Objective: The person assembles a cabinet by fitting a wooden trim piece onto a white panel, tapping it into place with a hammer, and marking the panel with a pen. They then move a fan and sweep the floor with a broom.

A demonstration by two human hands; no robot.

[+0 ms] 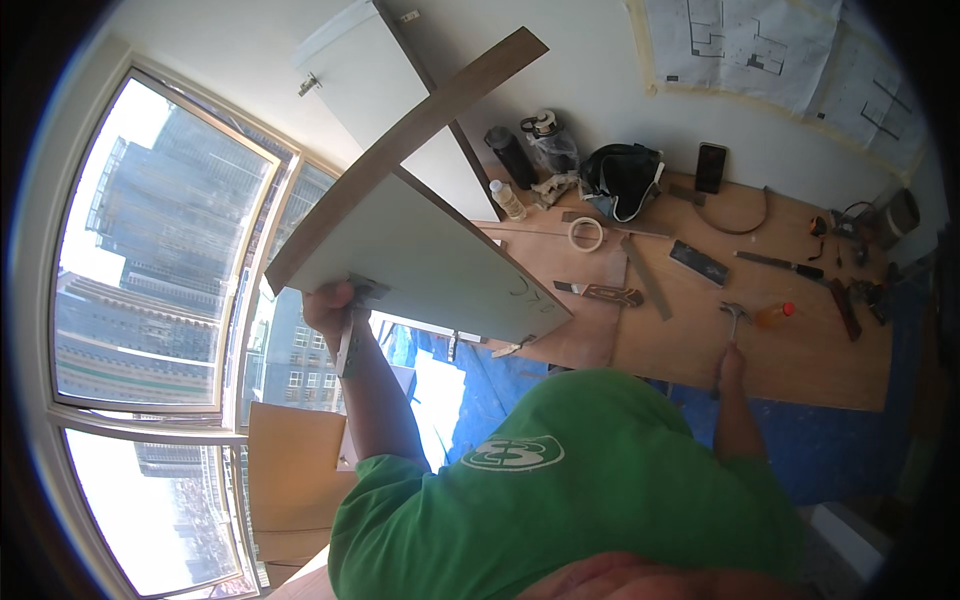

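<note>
My left hand [328,306] is closed on the near left edge of a pale cabinet panel [440,255], which is raised at a tilt. A long brown wooden strip [420,125] runs along the panel's far left end. Beside my fingers, a dark metallic patch [370,291] shows on the panel's face. Some of that hand's fingers are hidden behind the edge. Over the workbench at the right, my right hand [732,370] is wrapped round the handle of a claw hammer [735,312], whose head points away from me.
On the wooden worktop [800,370] lie a utility knife [600,292], a tape roll [585,235], a dark block [699,263] and an orange bottle [775,315]. Bottles and a black bag [618,180] stand against the wall. Windows [160,250] are at left; blue sheeting [480,380] covers the floor.
</note>
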